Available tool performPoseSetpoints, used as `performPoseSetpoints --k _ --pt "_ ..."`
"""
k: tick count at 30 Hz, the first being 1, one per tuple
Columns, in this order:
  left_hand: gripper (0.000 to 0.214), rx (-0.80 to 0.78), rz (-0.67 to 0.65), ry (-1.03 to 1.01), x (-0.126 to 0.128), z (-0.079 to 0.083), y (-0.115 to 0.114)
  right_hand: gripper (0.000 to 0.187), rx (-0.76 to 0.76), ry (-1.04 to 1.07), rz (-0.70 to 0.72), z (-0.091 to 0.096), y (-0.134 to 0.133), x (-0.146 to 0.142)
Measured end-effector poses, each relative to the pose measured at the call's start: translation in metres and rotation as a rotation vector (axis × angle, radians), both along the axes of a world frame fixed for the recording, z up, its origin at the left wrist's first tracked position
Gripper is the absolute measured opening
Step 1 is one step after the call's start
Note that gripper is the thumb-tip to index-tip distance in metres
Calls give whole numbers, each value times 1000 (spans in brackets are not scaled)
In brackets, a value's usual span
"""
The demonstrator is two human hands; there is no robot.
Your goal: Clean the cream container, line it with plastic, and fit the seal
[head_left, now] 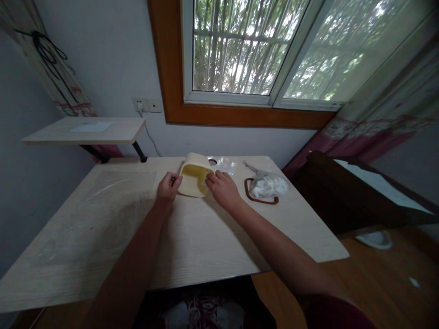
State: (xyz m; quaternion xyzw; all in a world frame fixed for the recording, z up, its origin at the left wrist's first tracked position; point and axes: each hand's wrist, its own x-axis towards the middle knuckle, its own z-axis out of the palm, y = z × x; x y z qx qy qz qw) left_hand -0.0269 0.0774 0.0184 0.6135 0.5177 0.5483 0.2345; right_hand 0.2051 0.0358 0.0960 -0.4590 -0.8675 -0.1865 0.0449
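in the head view, both hands met at a cream container (195, 181) lying tipped on its side near the far edge of the table (206, 242), its open mouth turned toward the camera. the left hand (168, 187) had its fingers curled against the container's left wall. the right hand (222, 188) pinched the right side of the rim, so both hands were closed on it and neither was free. the container rested on the tabletop and was not lifted clear.

the part of its inside that showed looked bare. just right of the right hand lay a clear bag of white pieces (269, 185), and it appeared bunched shut at the top. it sat on a brown loop (262, 201) that lay flat and loose on the table, apart from the container. a bit of crumpled clear wrap (226, 164) lay behind the container, and a small brown piece (212, 161) beside it was too hidden to make out.

judging by this, the work seemed at an early point: the container was in hand and held steady, but nothing had gone into it, and the bag and the loop sat untouched. a clear sheet (103, 201) covered the table's left part.
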Motion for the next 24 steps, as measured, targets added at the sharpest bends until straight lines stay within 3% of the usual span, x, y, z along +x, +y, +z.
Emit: performPoseSetpoints --k 9,15,24 --pt "32 -35 -62 86 2 11 -9 31 -230 -20 -123 -10 -19 -18" --pt "33 -41 -134 82 6 14 -14 40 -333 176 -233 -18 -31 -32" --pt "34 -107 -259 -15 14 18 -20 59 -424 515 -92 -29 -43 -50"
